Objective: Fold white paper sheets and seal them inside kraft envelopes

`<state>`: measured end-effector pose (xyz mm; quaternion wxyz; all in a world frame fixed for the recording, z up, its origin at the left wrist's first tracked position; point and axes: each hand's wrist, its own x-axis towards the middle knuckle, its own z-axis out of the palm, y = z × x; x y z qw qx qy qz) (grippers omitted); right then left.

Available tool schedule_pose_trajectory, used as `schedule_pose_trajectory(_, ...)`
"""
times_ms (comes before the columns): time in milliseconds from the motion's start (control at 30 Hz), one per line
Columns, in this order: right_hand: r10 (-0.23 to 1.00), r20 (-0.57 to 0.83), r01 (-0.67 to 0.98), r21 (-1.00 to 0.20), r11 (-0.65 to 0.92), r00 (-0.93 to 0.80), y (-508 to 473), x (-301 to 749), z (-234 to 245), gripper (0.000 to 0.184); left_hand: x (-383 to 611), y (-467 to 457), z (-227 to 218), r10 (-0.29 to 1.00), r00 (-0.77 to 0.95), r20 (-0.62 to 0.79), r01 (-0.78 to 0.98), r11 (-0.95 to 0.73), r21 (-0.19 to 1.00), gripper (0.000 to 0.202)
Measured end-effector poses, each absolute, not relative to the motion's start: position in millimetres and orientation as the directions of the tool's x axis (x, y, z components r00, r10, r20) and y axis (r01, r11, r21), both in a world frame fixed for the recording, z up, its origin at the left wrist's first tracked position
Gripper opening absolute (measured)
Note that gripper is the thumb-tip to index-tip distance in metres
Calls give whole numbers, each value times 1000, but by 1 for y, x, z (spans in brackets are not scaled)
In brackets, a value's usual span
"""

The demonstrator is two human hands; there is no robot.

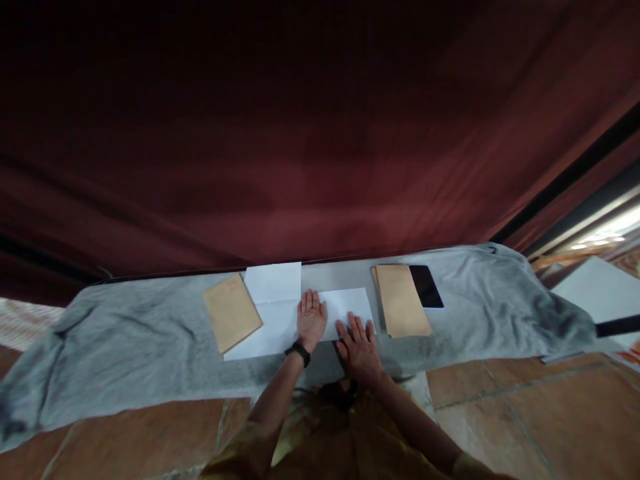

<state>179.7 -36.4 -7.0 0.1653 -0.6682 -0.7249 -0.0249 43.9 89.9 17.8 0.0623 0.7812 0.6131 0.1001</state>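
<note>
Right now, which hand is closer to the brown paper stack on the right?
Right. The right hand rests on the smaller white paper, just left of the brown paper stack; the left hand lies farther left, at that paper's left end.

This looks like a curtained-off spot; whether it belongs to a home, a shop or an office cannot be told. Dark red fabric (330,180) closes the far side, with a black bar (575,169) slanting at the right. Terracotta floor tiles (575,413) show on the near side. Grey cloth (150,333) forms a long, narrow strip, laid desk-like with white paper (275,323) and brown paper stacks (403,300).
</note>
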Motion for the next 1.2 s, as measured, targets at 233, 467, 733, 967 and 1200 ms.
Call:
schedule_pose_trajectory(233, 964, 261, 974, -201, 106, -51, -37, 178, -4, 54, 41, 131, 50, 957, 291, -14, 905, -270, 328, 40)
schedule_pose_trajectory(467, 972, 232, 966, -239, 98, -42, -39, 178, 1, 54, 32, 158, 73, 943, 306, -131, 810, -185, 557, 5)
schedule_pose_trajectory(733, 979, 205, 933, -352, 69, 5, -28, 171, 31, 75, 34, 151, 101, 937, 243, -250, 459, 116, 881, 19)
schedule_pose_trajectory(967, 946, 167, 319, -945, 74, 277, -1, 183, 78, 52, 30, 140, 138, 887, 290, -359, -37, 385, 922, 61)
schedule_pose_trajectory(1200, 930, -186, -210, -970, -122, 316, 4, 186, 58, 57, 29, 67, 64, 895, 219, -388, -32, 404, 914, 53)
